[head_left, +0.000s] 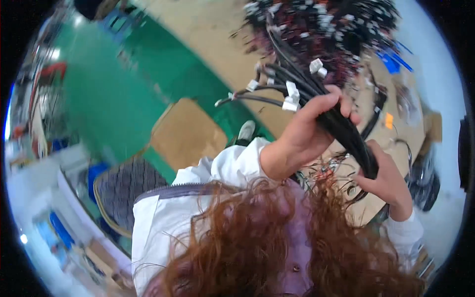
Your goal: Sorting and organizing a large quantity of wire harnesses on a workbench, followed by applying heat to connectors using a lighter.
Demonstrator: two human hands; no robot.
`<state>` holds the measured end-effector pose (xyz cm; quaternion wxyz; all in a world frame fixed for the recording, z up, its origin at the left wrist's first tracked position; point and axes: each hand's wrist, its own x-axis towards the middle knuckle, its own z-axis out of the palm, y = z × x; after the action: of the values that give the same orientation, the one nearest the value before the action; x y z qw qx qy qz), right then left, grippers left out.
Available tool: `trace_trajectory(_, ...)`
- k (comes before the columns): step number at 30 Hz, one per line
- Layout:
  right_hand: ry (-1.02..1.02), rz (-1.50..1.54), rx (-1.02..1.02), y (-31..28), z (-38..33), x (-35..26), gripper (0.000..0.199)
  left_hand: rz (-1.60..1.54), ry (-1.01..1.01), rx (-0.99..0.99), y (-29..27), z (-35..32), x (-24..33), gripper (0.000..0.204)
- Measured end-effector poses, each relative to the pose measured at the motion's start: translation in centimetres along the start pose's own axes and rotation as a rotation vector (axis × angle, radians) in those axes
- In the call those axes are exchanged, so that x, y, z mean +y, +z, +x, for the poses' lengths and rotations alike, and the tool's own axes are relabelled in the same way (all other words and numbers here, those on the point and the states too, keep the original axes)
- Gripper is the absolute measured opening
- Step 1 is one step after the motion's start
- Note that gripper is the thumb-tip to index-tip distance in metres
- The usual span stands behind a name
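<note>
A thick bundle of black cables (341, 126) runs slantwise between my two hands. My left hand (309, 131) is closed round its upper middle, thumb across the top. Lower down and to the right, my right hand (388, 175) wraps the bundle's other end. Several cable ends fan out past my left hand, with white connectors (292, 96) on them. Another white connector (316, 65) sticks up near my left thumb. Loose thin wires (324, 173) lie on the table beneath the hands, partly hidden by them.
At the table's far side lies a big heap of dark cables with white connectors (326, 24). Blue ties (391, 59) and an orange tag (389, 121) lie at the right on the tan table (193, 24). A chair (185, 138) stands on the green floor (109, 89) to the left.
</note>
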<state>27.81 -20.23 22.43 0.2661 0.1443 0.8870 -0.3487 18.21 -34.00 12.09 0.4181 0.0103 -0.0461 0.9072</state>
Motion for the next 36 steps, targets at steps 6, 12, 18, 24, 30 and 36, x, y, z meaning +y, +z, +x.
trace_trajectory(6,-0.278,-0.319,0.217,2.1,3.2,3.2,0.038,0.155,0.318,0.152,-2.6,-5.2,5.9,0.011)
trace_trajectory(12,-0.29,0.083,-0.066,7.8,9.0,5.2,0.032,0.497,0.38,0.4,-3.5,-5.3,13.0,0.019)
trace_trajectory(18,-0.134,0.909,-0.389,11.2,21.6,3.0,0.029,0.751,0.397,0.684,-10.6,5.5,24.9,0.012)
trace_trajectory(24,-0.042,0.848,-0.208,13.0,34.9,1.8,0.034,0.855,0.304,0.899,-19.1,14.4,33.8,0.017)
trace_trajectory(30,-0.276,-0.189,0.584,9.3,44.0,-4.2,0.031,0.866,0.14,1.038,-24.4,18.4,37.5,0.025)
trace_trajectory(36,-0.348,-0.592,0.614,3.6,64.1,-11.1,0.03,0.888,0.036,1.087,-23.7,18.2,38.8,0.025)
